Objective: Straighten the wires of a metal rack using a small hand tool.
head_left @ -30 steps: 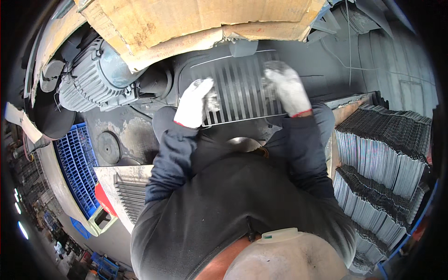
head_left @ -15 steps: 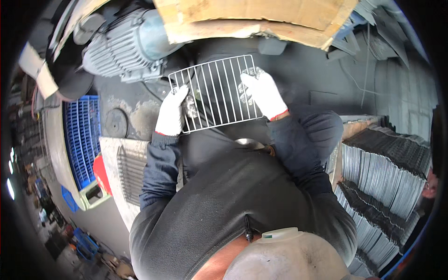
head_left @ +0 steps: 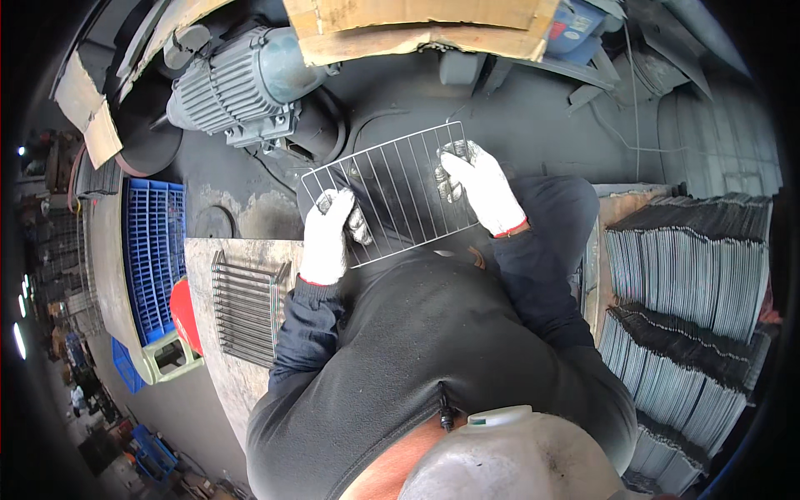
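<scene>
A rectangular metal wire rack (head_left: 396, 187) with thin parallel bars hangs tilted between my two gloved hands, above my lap. My left hand (head_left: 331, 225), in a white glove, is closed round the rack's left edge; dark, worn fingertips show behind the bars. At the right edge, near the far corner, my right hand (head_left: 479, 183) grips the frame with the thumb on top and darkened fingers beneath. Left of my left forearm, several similar racks (head_left: 246, 308) lie stacked on a worn board.
A grey electric motor (head_left: 242, 83) stands at the far left, beside cardboard (head_left: 425, 25) along the far edge. Tall stacks of wire racks (head_left: 687, 267) rise on the right. On the left are a blue plastic crate (head_left: 156, 258) and a pale green stool (head_left: 171, 358).
Both hands have brought the rack a little nearer to me, its left side lowered more than its right. Both hands still grip it.
</scene>
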A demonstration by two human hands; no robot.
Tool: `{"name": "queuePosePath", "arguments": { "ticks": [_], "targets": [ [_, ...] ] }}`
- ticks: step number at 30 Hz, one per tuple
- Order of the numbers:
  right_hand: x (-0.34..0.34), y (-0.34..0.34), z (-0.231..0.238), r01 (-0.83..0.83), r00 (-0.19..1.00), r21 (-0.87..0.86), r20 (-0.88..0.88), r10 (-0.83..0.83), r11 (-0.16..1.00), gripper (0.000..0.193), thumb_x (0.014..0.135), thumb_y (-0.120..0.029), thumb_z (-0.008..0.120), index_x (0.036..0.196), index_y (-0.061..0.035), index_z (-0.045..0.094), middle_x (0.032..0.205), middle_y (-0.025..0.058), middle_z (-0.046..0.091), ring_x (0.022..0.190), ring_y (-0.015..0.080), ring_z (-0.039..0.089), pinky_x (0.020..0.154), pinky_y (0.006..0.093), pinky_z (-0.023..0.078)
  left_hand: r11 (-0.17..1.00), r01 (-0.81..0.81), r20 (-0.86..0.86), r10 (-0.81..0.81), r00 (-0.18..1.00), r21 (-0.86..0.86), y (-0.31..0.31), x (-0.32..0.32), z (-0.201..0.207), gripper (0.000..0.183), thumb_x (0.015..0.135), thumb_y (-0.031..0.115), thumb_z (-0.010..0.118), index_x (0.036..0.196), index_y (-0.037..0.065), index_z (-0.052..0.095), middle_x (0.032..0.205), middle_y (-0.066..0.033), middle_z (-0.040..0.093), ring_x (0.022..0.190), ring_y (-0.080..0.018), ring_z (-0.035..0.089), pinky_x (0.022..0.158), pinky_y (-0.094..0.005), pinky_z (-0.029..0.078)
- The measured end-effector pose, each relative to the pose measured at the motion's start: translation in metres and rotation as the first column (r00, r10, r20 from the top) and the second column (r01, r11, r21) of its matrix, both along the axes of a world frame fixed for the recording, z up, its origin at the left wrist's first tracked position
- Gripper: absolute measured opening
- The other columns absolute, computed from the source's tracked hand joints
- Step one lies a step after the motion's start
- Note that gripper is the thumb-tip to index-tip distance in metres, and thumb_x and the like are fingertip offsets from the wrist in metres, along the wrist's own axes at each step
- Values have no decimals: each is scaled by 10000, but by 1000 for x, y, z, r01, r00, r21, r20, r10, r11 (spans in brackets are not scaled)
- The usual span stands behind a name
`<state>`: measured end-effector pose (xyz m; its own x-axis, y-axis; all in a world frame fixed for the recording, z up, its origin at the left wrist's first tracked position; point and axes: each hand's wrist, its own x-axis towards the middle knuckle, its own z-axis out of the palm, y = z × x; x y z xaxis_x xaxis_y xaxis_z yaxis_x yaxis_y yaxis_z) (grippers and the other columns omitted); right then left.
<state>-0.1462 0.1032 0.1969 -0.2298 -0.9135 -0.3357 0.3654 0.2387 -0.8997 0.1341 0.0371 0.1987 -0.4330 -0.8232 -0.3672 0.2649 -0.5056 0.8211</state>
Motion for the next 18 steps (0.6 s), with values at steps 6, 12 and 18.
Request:
{"name": "queuePosePath", "arguments": {
  "ticks": [6,12,18],
  "targets": [
    [-8,31,6,124,990,-90,76,-117,988,151,1079,-138,692,1193,-42,710,966,30,753,786,102,704,690,254,543,993,71,46,-67,997,-95,6,-14,11,170,1104,169,623,971,104,540,730,-29,534,600,-163,533,583,-344,496],
    [-11,43,12,193,980,-151,70,-185,969,148,1082,-137,690,1183,-32,717,994,31,756,851,103,709,749,260,563,994,84,-107,-90,990,-65,16,-18,13,146,1081,90,644,966,65,559,745,-47,556,624,-166,551,620,-349,511],
    [-4,42,8,164,985,-155,70,-155,974,152,1083,-134,685,1196,-35,708,993,34,757,861,101,709,756,262,566,994,46,-57,-52,997,-97,20,-8,12,136,1071,78,659,977,62,562,749,-45,546,636,-167,558,624,-355,516]
  ]
}}
